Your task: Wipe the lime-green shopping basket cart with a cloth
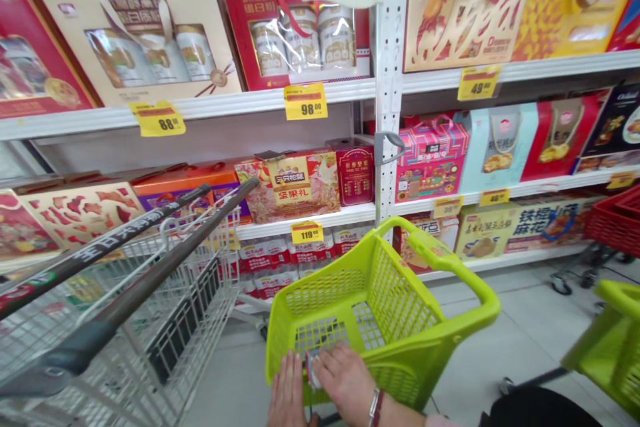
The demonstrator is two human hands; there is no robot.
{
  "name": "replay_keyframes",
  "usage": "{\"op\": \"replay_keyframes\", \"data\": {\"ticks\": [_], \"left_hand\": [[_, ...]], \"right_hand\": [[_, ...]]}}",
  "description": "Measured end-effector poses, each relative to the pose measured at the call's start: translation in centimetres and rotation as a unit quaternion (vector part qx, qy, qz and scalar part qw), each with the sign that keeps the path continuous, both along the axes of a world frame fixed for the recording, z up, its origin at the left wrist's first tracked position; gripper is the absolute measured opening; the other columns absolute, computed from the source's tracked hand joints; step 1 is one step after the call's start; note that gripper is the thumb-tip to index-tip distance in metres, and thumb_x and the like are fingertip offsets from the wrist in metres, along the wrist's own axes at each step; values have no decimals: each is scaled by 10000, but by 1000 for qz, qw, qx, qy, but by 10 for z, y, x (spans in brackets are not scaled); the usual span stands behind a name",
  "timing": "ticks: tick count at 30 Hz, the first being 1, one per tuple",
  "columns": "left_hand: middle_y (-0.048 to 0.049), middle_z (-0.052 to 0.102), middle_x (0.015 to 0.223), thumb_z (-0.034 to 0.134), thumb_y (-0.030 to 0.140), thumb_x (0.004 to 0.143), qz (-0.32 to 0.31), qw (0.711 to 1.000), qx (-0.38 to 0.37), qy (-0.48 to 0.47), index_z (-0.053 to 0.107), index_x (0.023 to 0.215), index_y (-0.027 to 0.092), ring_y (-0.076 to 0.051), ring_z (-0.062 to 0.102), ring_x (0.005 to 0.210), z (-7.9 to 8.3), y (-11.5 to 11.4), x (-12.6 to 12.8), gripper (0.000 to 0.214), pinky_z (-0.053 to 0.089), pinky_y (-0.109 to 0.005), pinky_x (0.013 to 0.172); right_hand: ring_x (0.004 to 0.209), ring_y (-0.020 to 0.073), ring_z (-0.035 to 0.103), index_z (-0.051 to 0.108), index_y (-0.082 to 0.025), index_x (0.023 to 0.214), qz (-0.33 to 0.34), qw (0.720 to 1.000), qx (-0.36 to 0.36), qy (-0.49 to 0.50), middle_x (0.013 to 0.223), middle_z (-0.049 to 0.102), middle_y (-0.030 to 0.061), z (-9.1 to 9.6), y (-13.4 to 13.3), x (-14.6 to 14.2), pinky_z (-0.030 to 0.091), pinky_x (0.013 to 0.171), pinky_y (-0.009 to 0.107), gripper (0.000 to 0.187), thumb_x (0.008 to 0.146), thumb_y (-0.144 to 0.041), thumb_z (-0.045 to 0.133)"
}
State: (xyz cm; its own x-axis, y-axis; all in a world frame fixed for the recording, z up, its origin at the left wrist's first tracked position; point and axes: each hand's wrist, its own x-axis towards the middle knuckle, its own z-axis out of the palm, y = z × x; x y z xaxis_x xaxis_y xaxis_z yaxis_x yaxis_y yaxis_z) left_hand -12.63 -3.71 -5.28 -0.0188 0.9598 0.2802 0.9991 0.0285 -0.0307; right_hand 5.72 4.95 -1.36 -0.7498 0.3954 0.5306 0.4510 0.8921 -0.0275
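A lime-green shopping basket cart [350,337] stands just in front of me, its handle loop to the right. My left hand [287,392] lies at the cart's near left rim with its fingers stretched out straight. Beside it, my right hand [345,380] bends its fingers over a small whitish thing with coloured edges [313,368]. That thing sits between the two hands at the rim; its kind is too covered to make out. A bracelet [375,407] is on my right wrist. Through the lattice floor of the basket, the tiles show.
Wire shopping carts [195,320] with dark handles crowd the left side. Shelves [320,217] of boxed gifts with yellow price tags run across the back. Red baskets [615,220] and another green cart [610,340] stand at the right on pale floor tiles [480,333].
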Motion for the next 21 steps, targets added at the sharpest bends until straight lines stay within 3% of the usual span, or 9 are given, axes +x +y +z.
{"op": "replay_keyframes", "data": {"ticks": [3,6,11,17,21], "left_hand": [[-223,353,1640,517,74,669,7,1000,-6,25,-281,1535,146,-326,270,1550,6,-3,4,1180,339,-498,1240],[-233,335,1646,526,105,663,8,999,-18,32,-279,1531,116,-322,257,1556,14,-5,3,1185,320,-488,1248],[-261,278,1659,521,153,697,1,999,-34,32,-236,1535,45,-353,224,1561,19,-4,2,1134,319,-489,1250],[-187,183,1707,513,167,720,-5,998,-69,-4,-298,1524,137,-292,129,1579,10,2,-4,1142,299,-483,1271],[-209,193,1698,517,168,731,-10,998,-58,-6,-258,1537,114,-313,140,1575,4,4,-5,1120,305,-492,1270]], "right_hand": [[1114,280,637,541,-119,1377,12,1000,10,-8,1297,682,172,3,1,4,456,1043,473,443,983,-315,587],[1102,253,649,586,-147,1330,4,999,39,15,1265,708,144,6,6,28,453,1061,456,352,1002,-272,574],[1138,237,658,631,-170,1278,-22,994,97,38,1262,720,99,18,16,96,451,1088,443,281,1005,-205,572],[1215,237,634,642,-176,1304,-70,989,128,-7,1302,706,83,52,19,176,441,1120,457,352,1032,-107,429],[1210,227,639,642,-180,1311,-80,988,131,8,1287,713,90,57,17,179,468,1101,444,359,1036,-105,425]]}}
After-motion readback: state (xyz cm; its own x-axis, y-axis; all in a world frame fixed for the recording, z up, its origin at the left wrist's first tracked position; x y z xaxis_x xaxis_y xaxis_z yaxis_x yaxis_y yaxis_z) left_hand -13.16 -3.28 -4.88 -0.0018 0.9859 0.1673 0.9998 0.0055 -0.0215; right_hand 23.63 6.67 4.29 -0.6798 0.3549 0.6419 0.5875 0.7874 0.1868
